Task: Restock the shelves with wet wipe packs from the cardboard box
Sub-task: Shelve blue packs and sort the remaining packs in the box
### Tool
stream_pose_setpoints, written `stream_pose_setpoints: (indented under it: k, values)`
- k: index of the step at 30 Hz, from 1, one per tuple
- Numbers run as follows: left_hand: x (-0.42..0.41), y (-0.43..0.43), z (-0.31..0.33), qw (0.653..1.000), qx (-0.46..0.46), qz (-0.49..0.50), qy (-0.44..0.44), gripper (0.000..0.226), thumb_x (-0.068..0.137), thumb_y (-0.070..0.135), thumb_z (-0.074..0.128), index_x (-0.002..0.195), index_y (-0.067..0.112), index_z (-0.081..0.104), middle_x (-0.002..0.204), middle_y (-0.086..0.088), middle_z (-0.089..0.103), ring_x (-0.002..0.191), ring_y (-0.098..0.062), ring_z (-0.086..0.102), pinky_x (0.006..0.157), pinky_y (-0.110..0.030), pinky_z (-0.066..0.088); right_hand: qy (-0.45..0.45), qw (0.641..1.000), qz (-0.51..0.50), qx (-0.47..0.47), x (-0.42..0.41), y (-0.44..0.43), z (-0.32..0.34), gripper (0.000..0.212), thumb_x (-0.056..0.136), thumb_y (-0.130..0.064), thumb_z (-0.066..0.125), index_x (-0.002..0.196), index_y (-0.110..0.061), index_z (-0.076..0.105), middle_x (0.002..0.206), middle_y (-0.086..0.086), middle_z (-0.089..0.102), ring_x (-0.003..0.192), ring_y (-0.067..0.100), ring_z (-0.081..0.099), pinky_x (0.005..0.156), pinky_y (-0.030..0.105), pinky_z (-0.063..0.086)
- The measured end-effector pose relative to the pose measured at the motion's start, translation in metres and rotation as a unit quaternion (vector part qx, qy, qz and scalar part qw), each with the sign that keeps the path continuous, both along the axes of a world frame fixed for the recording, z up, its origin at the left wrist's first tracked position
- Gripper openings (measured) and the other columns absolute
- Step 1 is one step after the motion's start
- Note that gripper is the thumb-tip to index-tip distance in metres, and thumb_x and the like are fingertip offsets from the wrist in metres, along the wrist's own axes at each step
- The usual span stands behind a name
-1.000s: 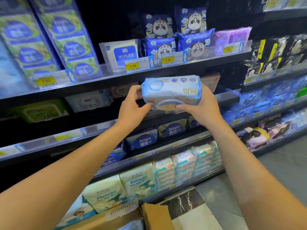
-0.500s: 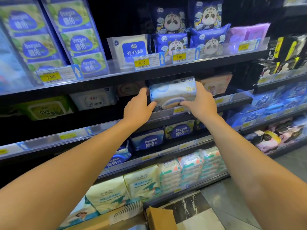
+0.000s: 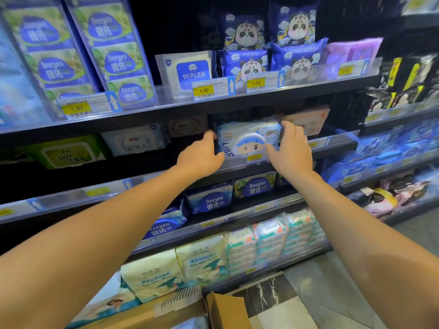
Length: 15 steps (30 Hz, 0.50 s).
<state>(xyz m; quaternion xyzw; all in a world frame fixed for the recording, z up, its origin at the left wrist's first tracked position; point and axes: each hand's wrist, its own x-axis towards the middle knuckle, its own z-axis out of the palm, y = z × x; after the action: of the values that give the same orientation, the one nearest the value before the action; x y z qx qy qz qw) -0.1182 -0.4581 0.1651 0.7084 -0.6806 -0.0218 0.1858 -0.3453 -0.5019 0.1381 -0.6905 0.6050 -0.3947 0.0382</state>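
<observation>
In the head view, the wet wipe pack (image 3: 247,138), carried in the air in front of the shelving a second ago, now stands on the second shelf (image 3: 147,179), just behind its front edge and above a yellow price tag (image 3: 254,157), cartoon lid facing out. The left hand (image 3: 202,156) lies against the pack's left end with fingers fairly straight. The right hand (image 3: 293,153) holds the right end, fingers (image 3: 288,127) curled over the upper corner and thumb spread across the front, just beside a pink pack (image 3: 308,119). This pack looks nearly placed, needing only release; the cardboard box (image 3: 228,312) waits below.
</observation>
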Motion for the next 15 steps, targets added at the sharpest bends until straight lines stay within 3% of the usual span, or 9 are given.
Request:
stream_pose_setpoints:
  k: [3,5,9,15]
  values:
    - [-0.001,0.012,-0.008,0.996,-0.007,-0.046,-0.076,0.039,0.102,0.047,0.049,0.140,0.037,0.040,0.121,-0.001,0.068,0.092,-0.027,0.064,0.077,-0.042,0.055,0.119,0.988,0.018,-0.095,-0.002,0.015,-0.010,0.045,0.098,-0.040,0.061,0.136,-0.017,0.058,0.125,0.008,0.062,0.117,0.032,0.057,0.093,0.048,0.047]
    - [-0.005,0.014,-0.010,0.990,0.011,-0.061,-0.125,0.043,0.104,0.054,0.043,0.145,0.044,0.039,0.128,0.000,0.067,0.100,-0.028,0.064,0.080,-0.042,0.053,0.191,0.976,0.058,-0.083,-0.001,0.018,-0.016,0.048,0.099,-0.051,0.054,0.136,-0.022,0.061,0.124,0.005,0.065,0.120,0.029,0.057,0.096,0.048,0.045]
    - [-0.016,0.007,-0.013,0.980,0.046,-0.068,-0.179,0.060,0.102,0.067,0.034,0.158,0.048,0.024,0.150,-0.001,0.055,0.130,-0.029,0.057,0.097,-0.051,0.048,0.234,0.968,0.084,-0.025,0.005,0.015,-0.022,0.061,0.100,-0.067,0.038,0.150,-0.032,0.048,0.140,0.003,0.059,0.137,0.026,0.046,0.113,0.053,0.032]
    - [-0.028,-0.003,-0.009,0.979,0.089,-0.056,-0.173,0.066,0.098,0.077,0.022,0.159,0.052,0.015,0.157,-0.003,0.045,0.135,-0.032,0.051,0.102,-0.054,0.041,0.263,0.958,0.089,0.065,0.006,0.001,-0.010,0.063,0.101,-0.072,0.020,0.155,-0.045,0.035,0.158,0.002,0.046,0.153,0.030,0.026,0.122,0.061,0.014]
